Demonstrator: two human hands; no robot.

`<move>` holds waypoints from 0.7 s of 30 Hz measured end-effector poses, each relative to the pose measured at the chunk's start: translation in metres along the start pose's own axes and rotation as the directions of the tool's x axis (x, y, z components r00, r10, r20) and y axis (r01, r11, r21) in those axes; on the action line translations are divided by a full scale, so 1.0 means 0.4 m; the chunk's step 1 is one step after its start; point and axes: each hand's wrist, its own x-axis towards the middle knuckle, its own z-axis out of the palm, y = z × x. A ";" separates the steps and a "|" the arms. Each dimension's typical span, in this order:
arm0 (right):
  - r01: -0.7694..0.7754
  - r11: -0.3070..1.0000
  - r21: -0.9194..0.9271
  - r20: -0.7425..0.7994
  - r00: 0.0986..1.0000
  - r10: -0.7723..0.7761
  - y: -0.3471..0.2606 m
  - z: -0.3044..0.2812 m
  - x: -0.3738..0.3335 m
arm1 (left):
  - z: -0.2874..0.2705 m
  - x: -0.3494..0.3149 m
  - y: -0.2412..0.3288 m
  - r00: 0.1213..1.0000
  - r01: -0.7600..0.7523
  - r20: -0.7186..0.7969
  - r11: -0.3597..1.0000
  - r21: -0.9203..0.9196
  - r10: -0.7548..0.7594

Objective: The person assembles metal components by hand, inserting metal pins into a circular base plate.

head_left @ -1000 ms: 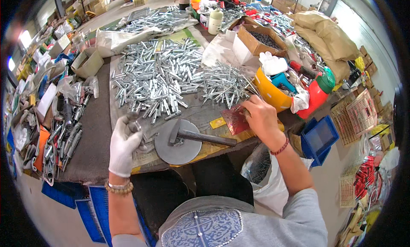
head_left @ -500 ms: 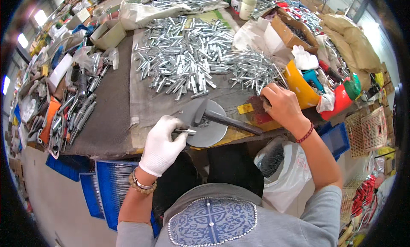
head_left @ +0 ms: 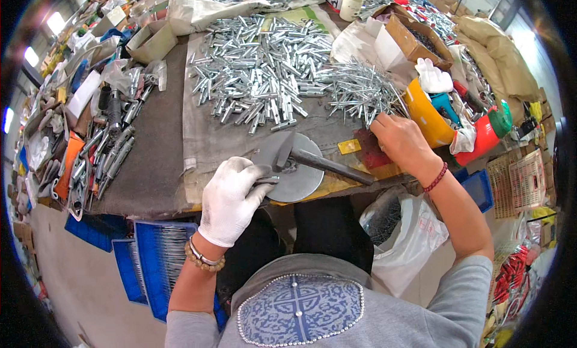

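My left hand (head_left: 230, 199), in a white glove, grips a small silver metal sleeve (head_left: 268, 180) at the near edge of a round grey steel plate (head_left: 300, 174). A hammer (head_left: 312, 158) lies across that plate, head to the left and dark handle pointing right. My bare right hand (head_left: 401, 139), with a red bead bracelet, rests fingers-down at the edge of a heap of thin metal pins (head_left: 360, 92), above a dark red pad (head_left: 371, 149). Whether it has picked up a pin is hidden. A large pile of silver sleeves (head_left: 258, 71) covers the grey cloth behind.
Larger bolts and fittings (head_left: 108, 149) lie along the bench's left side. A yellow tub (head_left: 424, 113), a red container (head_left: 481, 140) and a cardboard box (head_left: 412, 38) stand at the right. Blue crates (head_left: 153, 258) sit under the bench, a white plastic bag (head_left: 409, 240) by my right knee.
The view has tilted down and closer. My left hand came from the cloth to the plate's near edge with a sleeve. My right hand stayed at the pin heap.
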 end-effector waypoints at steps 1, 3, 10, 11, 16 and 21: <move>0.030 1.000 0.010 0.035 0.999 -0.030 0.004 -0.003 0.002 | 0.000 -0.002 -0.002 1.000 0.002 -0.001 1.000 0.003 -0.002; 0.058 0.998 0.020 0.068 0.996 -0.060 0.010 -0.012 0.005 | 0.003 -0.004 -0.009 0.999 -0.032 -0.002 0.999 -0.017 0.032; -0.031 0.994 0.103 0.208 0.978 0.009 0.010 -0.020 0.017 | 0.008 0.003 -0.011 0.999 -0.036 0.019 0.999 0.001 0.035; -0.068 0.991 0.115 0.202 0.978 0.044 0.009 -0.017 0.017 | 0.009 0.003 -0.012 0.999 -0.038 0.024 0.999 -0.010 0.038; -0.188 0.918 0.349 0.054 0.982 0.181 -0.080 -0.070 0.040 | 0.008 -0.005 -0.019 1.000 0.013 0.025 0.999 -0.048 -0.012; -0.146 -0.018 0.989 0.142 0.912 0.386 -0.261 -0.071 0.038 | 0.004 -0.009 -0.009 1.000 -0.023 0.019 0.999 -0.022 0.024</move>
